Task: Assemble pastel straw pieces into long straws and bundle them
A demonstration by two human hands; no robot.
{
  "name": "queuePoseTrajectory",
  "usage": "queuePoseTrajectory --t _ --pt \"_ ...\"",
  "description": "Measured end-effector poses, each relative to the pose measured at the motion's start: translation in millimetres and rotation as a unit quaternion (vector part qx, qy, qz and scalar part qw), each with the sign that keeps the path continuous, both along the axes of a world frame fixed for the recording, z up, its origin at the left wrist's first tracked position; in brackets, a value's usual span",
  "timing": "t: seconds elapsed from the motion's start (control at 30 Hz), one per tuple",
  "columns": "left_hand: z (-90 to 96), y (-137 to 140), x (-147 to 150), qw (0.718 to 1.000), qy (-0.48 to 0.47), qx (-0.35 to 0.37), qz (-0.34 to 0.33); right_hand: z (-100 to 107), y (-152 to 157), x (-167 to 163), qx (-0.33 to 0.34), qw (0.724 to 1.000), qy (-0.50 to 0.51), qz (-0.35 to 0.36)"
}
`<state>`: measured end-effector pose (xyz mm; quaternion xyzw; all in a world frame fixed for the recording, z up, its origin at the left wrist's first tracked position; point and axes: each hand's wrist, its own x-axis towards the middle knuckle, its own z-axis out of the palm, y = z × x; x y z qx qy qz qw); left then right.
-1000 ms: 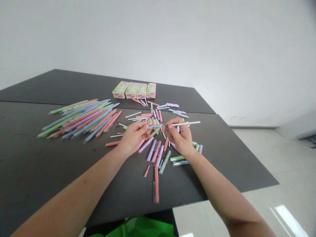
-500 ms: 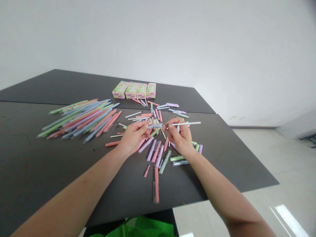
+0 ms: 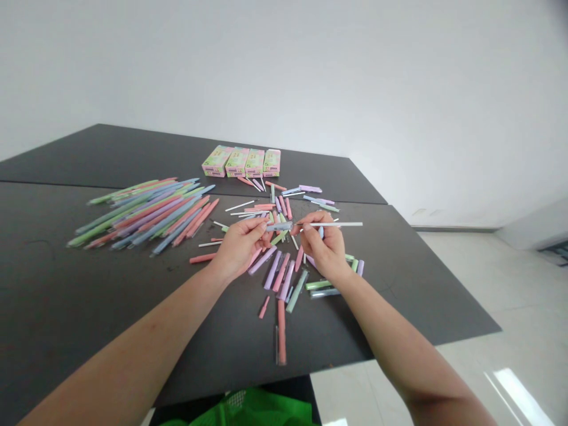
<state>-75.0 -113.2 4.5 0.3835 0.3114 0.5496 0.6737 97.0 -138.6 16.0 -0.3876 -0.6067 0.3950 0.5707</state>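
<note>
My left hand is closed on a short blue pen part with a clear end, which points right. My right hand pinches a thin white pen refill close to its tip. The refill lies nearly level, its long end sticking out to the right. Its tip faces the blue part's end across a small gap. Beneath both hands spread loose pen barrels and caps in pink, purple, green and blue, such as a purple barrel and a green one.
Left of my hands lies a pile of assembled-looking coloured pens. Several pink-and-green boxes stand in a row at the back. A pink barrel rests near the front edge of the dark table.
The white refill has turned slightly, its right end now a little lower and farther right. Both hands stay nearly in place, and the left still holds the blue pen part.
</note>
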Motion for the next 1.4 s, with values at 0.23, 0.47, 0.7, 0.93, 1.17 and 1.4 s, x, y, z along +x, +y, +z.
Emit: queuePoseTrajectory --t 0.23,0.47,0.7,0.93,1.17,1.4 --pt "-1.8 0 -1 1.000 0.002 -0.001 -0.006 -1 1 1 0.008 1.000 -0.019 -0.011" --pt "-0.8 0 0 1.000 0.011 0.013 -0.015 -3 4 5 -0.011 0.996 -0.082 0.018" --pt "-1.1 0 -2 0.999 0.044 0.032 0.000 -1 5 6 -0.100 0.987 -0.045 0.121" --pt "-14.9 8 -9 0.981 0.165 0.091 0.046 0 7 6 -0.127 0.982 -0.040 0.132" --pt "-20.3 11 -11 0.973 0.200 0.099 0.058 -1 7 6 -0.126 0.983 -0.063 0.118" --pt "-18.3 9 -9 0.983 0.154 0.087 0.044 3 6 5 -0.111 0.988 0.040 0.097"
